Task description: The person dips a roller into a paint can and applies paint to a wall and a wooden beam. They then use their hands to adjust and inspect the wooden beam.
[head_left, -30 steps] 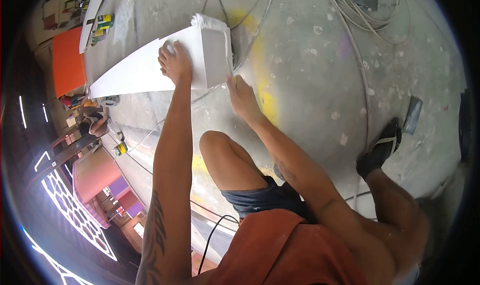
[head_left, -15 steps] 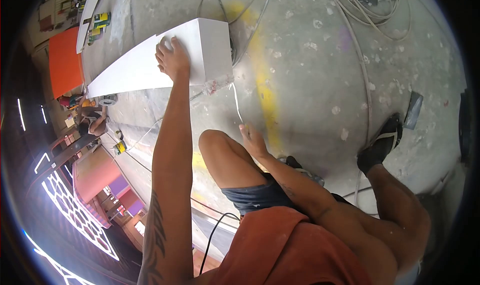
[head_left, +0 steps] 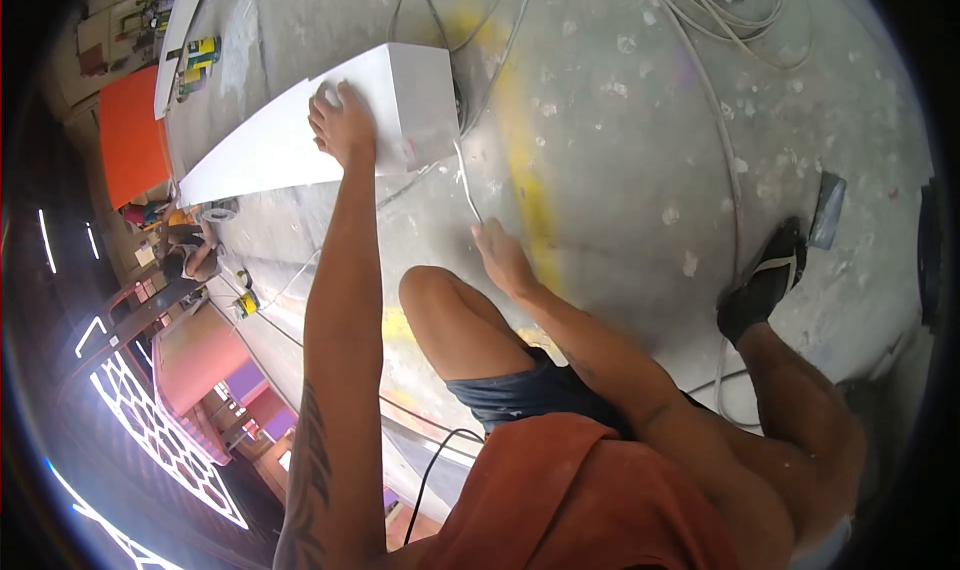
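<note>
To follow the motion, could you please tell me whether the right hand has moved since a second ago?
Yes: judged against the yellow floor stripe, the right hand has moved away from the white block, toward the bent knee.

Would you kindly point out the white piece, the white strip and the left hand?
White piece (head_left: 290,135), head view: its long face.
White strip (head_left: 464,176), head view: about mid-length.
Left hand (head_left: 346,130), head view: back of the hand.

Left arm (head_left: 343,300) straight; fingers (head_left: 318,127) spread
</note>
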Action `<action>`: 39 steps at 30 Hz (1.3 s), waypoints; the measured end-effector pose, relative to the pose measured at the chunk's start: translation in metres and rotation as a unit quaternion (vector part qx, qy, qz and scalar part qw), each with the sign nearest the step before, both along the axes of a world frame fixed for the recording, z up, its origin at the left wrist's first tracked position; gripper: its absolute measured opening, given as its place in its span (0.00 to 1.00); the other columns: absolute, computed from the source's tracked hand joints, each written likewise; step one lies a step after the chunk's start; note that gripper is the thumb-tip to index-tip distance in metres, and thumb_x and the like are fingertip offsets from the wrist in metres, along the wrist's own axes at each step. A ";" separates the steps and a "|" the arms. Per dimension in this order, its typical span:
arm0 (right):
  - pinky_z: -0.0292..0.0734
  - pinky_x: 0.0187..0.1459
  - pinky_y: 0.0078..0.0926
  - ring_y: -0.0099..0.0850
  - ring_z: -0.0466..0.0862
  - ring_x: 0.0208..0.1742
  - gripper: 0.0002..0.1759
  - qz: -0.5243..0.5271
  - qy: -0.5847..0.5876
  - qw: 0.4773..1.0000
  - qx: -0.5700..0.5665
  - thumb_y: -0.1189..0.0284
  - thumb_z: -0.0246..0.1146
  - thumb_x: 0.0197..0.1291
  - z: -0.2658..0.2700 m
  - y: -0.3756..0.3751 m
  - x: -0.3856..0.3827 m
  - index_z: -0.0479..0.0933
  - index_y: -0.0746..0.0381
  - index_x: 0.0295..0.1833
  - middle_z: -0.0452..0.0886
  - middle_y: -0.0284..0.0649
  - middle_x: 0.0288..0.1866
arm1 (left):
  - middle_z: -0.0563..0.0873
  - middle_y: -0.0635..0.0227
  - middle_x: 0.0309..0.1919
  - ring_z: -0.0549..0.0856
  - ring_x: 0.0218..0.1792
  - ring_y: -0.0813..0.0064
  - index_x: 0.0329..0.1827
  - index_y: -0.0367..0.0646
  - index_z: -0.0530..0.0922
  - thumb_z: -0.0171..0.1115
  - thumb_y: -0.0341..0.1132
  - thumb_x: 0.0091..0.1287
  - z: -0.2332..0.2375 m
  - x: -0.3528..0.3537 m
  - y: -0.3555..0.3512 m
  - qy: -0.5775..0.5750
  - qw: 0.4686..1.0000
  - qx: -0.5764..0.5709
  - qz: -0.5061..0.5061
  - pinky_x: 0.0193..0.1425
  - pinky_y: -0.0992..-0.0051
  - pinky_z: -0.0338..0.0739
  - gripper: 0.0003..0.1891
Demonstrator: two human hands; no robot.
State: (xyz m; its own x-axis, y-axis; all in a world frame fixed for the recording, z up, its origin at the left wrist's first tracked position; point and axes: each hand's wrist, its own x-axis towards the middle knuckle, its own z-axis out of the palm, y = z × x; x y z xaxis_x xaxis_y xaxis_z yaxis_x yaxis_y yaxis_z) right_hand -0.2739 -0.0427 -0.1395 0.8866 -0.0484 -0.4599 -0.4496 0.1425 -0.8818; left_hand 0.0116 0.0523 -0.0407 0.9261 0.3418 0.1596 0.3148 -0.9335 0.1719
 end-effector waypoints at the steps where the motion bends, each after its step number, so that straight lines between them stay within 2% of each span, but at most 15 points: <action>1: 0.69 0.33 0.54 0.66 0.77 0.32 0.23 -0.006 -0.003 1.000 0.002 0.55 0.53 0.77 -0.004 -0.002 -0.012 0.67 0.67 0.41 0.75 0.62 0.25 | 0.64 0.61 0.77 0.56 0.80 0.60 0.76 0.49 0.65 0.44 0.61 0.74 0.000 -0.001 -0.001 0.002 1.000 -0.003 0.004 0.82 0.47 0.45 0.35; 3: 0.69 0.32 0.53 0.65 0.76 0.31 0.23 0.035 0.002 0.999 -0.013 0.54 0.54 0.76 -0.013 -0.011 -0.034 0.68 0.67 0.41 0.75 0.61 0.24 | 0.63 0.61 0.78 0.55 0.81 0.60 0.77 0.49 0.65 0.43 0.61 0.74 0.002 -0.002 -0.004 0.003 1.000 -0.005 0.008 0.82 0.47 0.45 0.35; 8: 0.69 0.32 0.52 0.63 0.77 0.29 0.23 0.036 -0.003 0.999 0.019 0.54 0.54 0.76 -0.017 -0.016 -0.032 0.69 0.66 0.42 0.74 0.58 0.23 | 0.63 0.61 0.78 0.55 0.81 0.60 0.77 0.49 0.64 0.43 0.61 0.74 0.004 -0.003 -0.005 0.008 1.000 -0.009 0.007 0.82 0.47 0.45 0.35; 13: 0.69 0.31 0.48 0.61 0.76 0.28 0.24 0.034 -0.017 0.999 0.012 0.53 0.52 0.77 -0.003 -0.020 0.018 0.69 0.66 0.41 0.73 0.57 0.21 | 0.63 0.60 0.78 0.56 0.80 0.60 0.77 0.49 0.64 0.43 0.61 0.74 0.004 0.001 -0.008 0.007 1.000 -0.004 0.005 0.82 0.47 0.45 0.35; 18: 0.71 0.33 0.50 0.62 0.78 0.30 0.26 0.041 0.053 0.994 0.091 0.50 0.53 0.75 0.016 -0.030 0.060 0.69 0.66 0.43 0.73 0.60 0.21 | 0.63 0.59 0.77 0.56 0.80 0.59 0.76 0.49 0.65 0.44 0.60 0.74 0.001 -0.003 0.000 0.007 1.000 -0.016 -0.006 0.82 0.47 0.46 0.34; 21: 0.70 0.33 0.50 0.63 0.77 0.30 0.26 0.026 0.007 1.000 0.012 0.50 0.55 0.74 -0.017 -0.014 0.018 0.69 0.67 0.41 0.74 0.60 0.23 | 0.65 0.59 0.76 0.58 0.79 0.59 0.76 0.49 0.65 0.44 0.60 0.74 -0.001 -0.001 -0.001 -0.005 1.000 0.001 0.001 0.81 0.48 0.48 0.34; 25: 0.70 0.32 0.48 0.64 0.75 0.31 0.26 0.046 0.019 0.999 -0.009 0.50 0.55 0.74 -0.041 -0.021 -0.027 0.70 0.67 0.40 0.75 0.60 0.25 | 0.64 0.60 0.77 0.57 0.80 0.60 0.76 0.49 0.65 0.44 0.61 0.74 0.003 -0.003 -0.004 0.002 1.000 0.000 0.001 0.81 0.48 0.47 0.34; 28: 0.70 0.32 0.47 0.59 0.76 0.28 0.27 0.050 -0.027 0.998 -0.028 0.50 0.55 0.74 -0.053 -0.019 -0.038 0.70 0.67 0.40 0.74 0.57 0.24 | 0.63 0.61 0.77 0.56 0.80 0.61 0.76 0.49 0.65 0.44 0.61 0.74 0.004 -0.002 -0.005 0.008 1.000 -0.010 0.006 0.82 0.47 0.46 0.34; 30: 0.71 0.31 0.42 0.44 0.78 0.24 0.27 0.053 0.075 0.989 0.117 0.48 0.53 0.75 -0.049 -0.012 -0.042 0.70 0.64 0.37 0.71 0.47 0.19 | 0.63 0.61 0.77 0.56 0.80 0.61 0.76 0.50 0.65 0.44 0.61 0.74 0.002 -0.001 -0.003 0.003 1.000 -0.008 0.005 0.82 0.47 0.46 0.34; 31: 0.71 0.31 0.42 0.44 0.78 0.24 0.27 0.054 0.074 0.989 0.118 0.48 0.53 0.75 -0.044 -0.005 -0.046 0.70 0.64 0.37 0.71 0.47 0.19 | 0.63 0.61 0.78 0.56 0.80 0.61 0.76 0.50 0.65 0.44 0.61 0.74 0.001 -0.002 -0.002 0.001 1.000 -0.007 0.003 0.82 0.47 0.45 0.34; 33: 0.68 0.23 0.34 0.28 0.74 0.19 0.26 0.016 0.120 0.967 0.226 0.46 0.50 0.76 -0.003 -0.001 -0.040 0.68 0.58 0.35 0.68 0.35 0.19 | 0.63 0.61 0.78 0.56 0.81 0.61 0.76 0.51 0.65 0.44 0.61 0.74 0.002 -0.003 -0.003 0.000 1.000 -0.007 0.005 0.82 0.46 0.45 0.34; 35: 0.62 0.14 0.28 0.23 0.67 0.14 0.23 -0.043 0.209 0.861 0.461 0.46 0.48 0.76 0.051 -0.003 -0.023 0.68 0.54 0.38 0.67 0.30 0.21 | 0.63 0.61 0.78 0.56 0.81 0.61 0.76 0.51 0.65 0.43 0.61 0.74 0.002 -0.002 -0.003 0.002 1.000 -0.007 0.006 0.82 0.46 0.45 0.34; 36: 0.56 0.10 0.25 0.21 0.62 0.11 0.21 -0.108 0.206 0.800 0.553 0.47 0.48 0.76 0.078 0.000 -0.013 0.67 0.53 0.45 0.66 0.31 0.21 | 0.63 0.62 0.78 0.56 0.81 0.61 0.76 0.51 0.65 0.44 0.61 0.74 0.001 -0.002 -0.003 -0.002 1.000 -0.009 0.005 0.82 0.46 0.45 0.34; 37: 0.56 0.12 0.25 0.24 0.63 0.12 0.15 -0.167 0.204 0.772 0.579 0.54 0.47 0.77 0.105 0.000 -0.001 0.67 0.54 0.48 0.68 0.34 0.23 | 0.63 0.62 0.78 0.56 0.81 0.61 0.76 0.52 0.65 0.44 0.61 0.74 0.000 -0.003 -0.002 -0.003 1.000 -0.009 0.003 0.82 0.45 0.45 0.34; 39: 0.63 0.16 0.28 0.27 0.68 0.16 0.13 -0.198 0.219 0.747 0.596 0.56 0.46 0.78 0.151 -0.016 0.020 0.66 0.54 0.51 0.69 0.35 0.25 | 0.63 0.63 0.78 0.56 0.81 0.61 0.76 0.51 0.65 0.44 0.61 0.74 -0.001 -0.002 0.002 0.003 1.000 -0.008 0.003 0.81 0.45 0.45 0.34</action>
State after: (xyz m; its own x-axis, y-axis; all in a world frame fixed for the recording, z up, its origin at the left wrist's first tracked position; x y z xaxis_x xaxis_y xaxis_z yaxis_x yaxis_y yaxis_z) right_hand -0.2540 -0.0585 0.0112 0.6637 0.4073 -0.6274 -0.3718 0.9074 0.1958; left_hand 0.0099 0.0543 -0.0416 0.9254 0.3490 0.1479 0.3207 -0.9289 0.1851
